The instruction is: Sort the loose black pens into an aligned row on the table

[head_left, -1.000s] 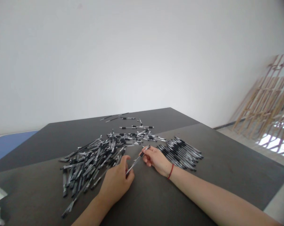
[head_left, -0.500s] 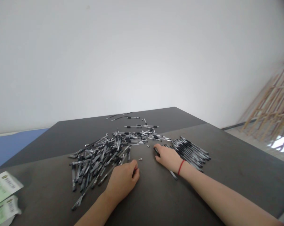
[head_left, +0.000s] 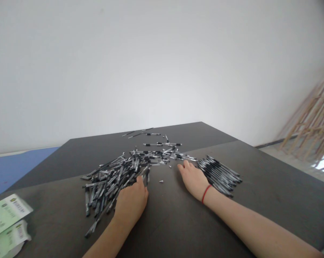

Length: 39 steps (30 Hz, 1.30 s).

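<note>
Left hand (head_left: 131, 203) lies fingers-forward on the loose pen pile (head_left: 116, 179), pens' long axes running away-left; grip unclear. Right hand (head_left: 193, 178) flat, empty, beside the sorted pen stack (head_left: 219, 173).

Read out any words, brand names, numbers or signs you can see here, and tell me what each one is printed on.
None can be read.
Upper green and white packet at the left edge: dark print, too blurred to read.
Lower green and white packet beneath it: print blurred, cut off by the frame.
Loose pile of black pens by the left hand: any markings too small.
Neat row of black pens beside the right hand: no legible markings.
</note>
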### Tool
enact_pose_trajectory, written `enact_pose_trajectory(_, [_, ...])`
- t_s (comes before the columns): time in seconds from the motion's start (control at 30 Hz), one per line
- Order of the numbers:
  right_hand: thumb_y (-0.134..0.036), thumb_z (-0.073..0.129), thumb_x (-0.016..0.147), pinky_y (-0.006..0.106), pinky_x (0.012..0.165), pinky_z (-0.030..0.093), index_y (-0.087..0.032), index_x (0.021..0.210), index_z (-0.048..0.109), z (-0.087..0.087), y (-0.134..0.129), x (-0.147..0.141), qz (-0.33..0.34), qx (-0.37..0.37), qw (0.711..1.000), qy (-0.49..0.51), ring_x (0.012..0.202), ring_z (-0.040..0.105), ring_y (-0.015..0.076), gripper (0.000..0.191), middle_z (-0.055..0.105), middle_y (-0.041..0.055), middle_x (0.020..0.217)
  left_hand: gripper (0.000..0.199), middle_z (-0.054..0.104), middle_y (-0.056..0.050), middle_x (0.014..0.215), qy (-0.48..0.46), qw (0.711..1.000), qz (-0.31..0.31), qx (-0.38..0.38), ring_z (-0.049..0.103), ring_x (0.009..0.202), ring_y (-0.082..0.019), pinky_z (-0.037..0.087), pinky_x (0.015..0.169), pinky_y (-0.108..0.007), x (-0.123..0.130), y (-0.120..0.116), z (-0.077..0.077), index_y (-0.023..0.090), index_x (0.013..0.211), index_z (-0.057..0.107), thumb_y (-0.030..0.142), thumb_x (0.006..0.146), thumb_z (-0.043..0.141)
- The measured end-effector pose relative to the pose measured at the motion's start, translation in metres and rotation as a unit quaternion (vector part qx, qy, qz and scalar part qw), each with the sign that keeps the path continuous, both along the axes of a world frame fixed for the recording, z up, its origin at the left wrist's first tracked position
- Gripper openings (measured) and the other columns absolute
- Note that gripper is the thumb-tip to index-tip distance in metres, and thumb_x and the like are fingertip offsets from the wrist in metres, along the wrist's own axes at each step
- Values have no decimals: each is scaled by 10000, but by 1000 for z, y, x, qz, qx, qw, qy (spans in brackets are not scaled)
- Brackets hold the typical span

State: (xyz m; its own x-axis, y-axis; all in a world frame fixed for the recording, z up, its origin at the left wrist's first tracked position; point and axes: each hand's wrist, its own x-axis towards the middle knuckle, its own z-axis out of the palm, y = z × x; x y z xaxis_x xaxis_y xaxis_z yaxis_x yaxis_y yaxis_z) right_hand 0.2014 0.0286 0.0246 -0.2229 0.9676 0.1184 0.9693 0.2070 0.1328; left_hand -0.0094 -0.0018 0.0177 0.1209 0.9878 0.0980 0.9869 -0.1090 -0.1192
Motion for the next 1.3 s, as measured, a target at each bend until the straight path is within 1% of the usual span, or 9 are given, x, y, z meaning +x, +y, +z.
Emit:
enact_pose_trajectory(0.23, [-109, 412, 882, 272, 743, 449, -188, 1125, 524, -7, -11, -20, 135, -27, 988, 71, 922, 582, 208, 279, 564, 95, 1032, 225, 695, -150, 750, 8, 1000, -3, -27, 683, 744, -316, 483, 600, -362, -2, 0, 2, 119, 928, 552, 228, 883, 361])
enact_pose_trajectory(0.53, [-188, 463, 868, 273, 824, 420, -207, 1255, 466, -14, -11, -25, 177, -66, 968, 167, 966, 587, 195, 388, 574, 79, 1080, 223, 684, -106, 719, -2, 1000, -16, -7, 683, 708, -270, 454, 585, -308, 5, -3, 8, 146, 908, 535, 237, 891, 333])
enact_pose_trajectory(0.63, [-225, 477, 876, 272, 807, 424, -234, 1272, 457, -15, -7, -28, 211, -69, 959, 174, 942, 589, 189, 396, 570, 67, 1065, 189, 679, -75, 721, -29, 999, -38, 0, 674, 674, -247, 433, 572, -292, 9, -4, 7, 171, 877, 519, 264, 884, 355])
enact_pose_trajectory(0.8, [-241, 471, 891, 264, 787, 430, -186, 1042, 586, -25, 2, -36, 253, -57, 947, 188, 932, 583, 182, 197, 593, 72, 1022, 108, 659, -20, 708, -107, 991, -83, -9, 650, 672, -186, 399, 601, -255, 16, -9, 5, 198, 875, 505, 244, 854, 409])
enact_pose_trajectory(0.87, [-245, 456, 900, 269, 776, 438, -159, 986, 598, -31, 7, -41, 260, -46, 944, 198, 903, 587, 182, 186, 612, 81, 994, 90, 649, -12, 694, -127, 985, -114, -18, 640, 671, -174, 386, 599, -249, 19, -12, 5, 202, 865, 504, 214, 834, 421])
enact_pose_trajectory(1.0, [-235, 448, 907, 261, 836, 440, -146, 1090, 574, -38, 20, -59, 283, -34, 928, 240, 965, 577, 168, 239, 632, 90, 1048, 92, 631, -13, 666, -132, 976, -171, -17, 624, 652, -179, 349, 568, -262, 19, -15, 4, 204, 840, 500, 176, 797, 424])
enact_pose_trajectory(1.07, [-223, 422, 923, 233, 891, 418, -169, 1155, 546, -36, 29, -69, 275, -29, 927, 251, 1031, 561, 137, 269, 626, 68, 1116, 93, 622, -11, 658, -133, 975, -180, -9, 613, 635, -182, 332, 556, -270, 16, -14, 2, 208, 833, 495, 174, 791, 419])
enact_pose_trajectory(1.13, [-211, 391, 935, 231, 916, 406, -174, 1154, 549, -30, 39, -74, 243, -22, 940, 239, 1053, 558, 133, 272, 626, 62, 1127, 80, 615, -7, 654, -138, 974, -182, -1, 602, 622, -180, 318, 551, -272, 13, -13, 1, 213, 813, 484, 177, 793, 415])
enact_pose_trajectory(1.3, [-186, 413, 908, 300, 834, 457, -128, 1038, 597, -18, 60, -74, 157, -22, 972, 172, 967, 609, 209, 233, 629, 134, 1057, 68, 599, 4, 647, -160, 972, -175, 2, 584, 604, -163, 293, 544, -258, 10, -8, -5, 215, 773, 461, 177, 804, 413])
